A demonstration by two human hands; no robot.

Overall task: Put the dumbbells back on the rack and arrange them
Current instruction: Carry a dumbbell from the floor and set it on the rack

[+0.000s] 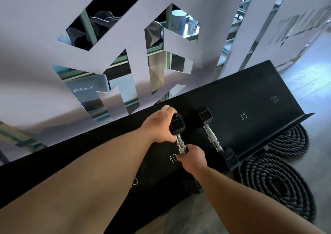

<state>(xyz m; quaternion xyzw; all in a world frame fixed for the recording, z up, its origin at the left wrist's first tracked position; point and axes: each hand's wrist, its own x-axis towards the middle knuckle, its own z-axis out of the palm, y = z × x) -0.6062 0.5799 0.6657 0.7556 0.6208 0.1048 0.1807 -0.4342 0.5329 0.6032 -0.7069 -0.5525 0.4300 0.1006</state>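
Dumbbell (pixel 179 135) lies on my black rack (pixel 250 108); my left grip (pixel 159 126) clasps its far head, right grip (pixel 193 156) wraps its chrome handle beside a second dumbbell (pixel 213 135).

Premises identified as a gym or fitness facility. A black steel dumbbell rack (pixel 250 94) is seen, its sloped tray marked in white with the weights 10, 15 and 20. Two black hex dumbbells (pixel 211 131) with knurled chrome handles are lying on it. On the concrete floor to the right of the rack, coiled battle ropes (pixel 279 183) are noted. Behind the rack, a mirrored wall (pixel 125 76) with grey lettering is observed, reflecting a machine labelled DRAX.
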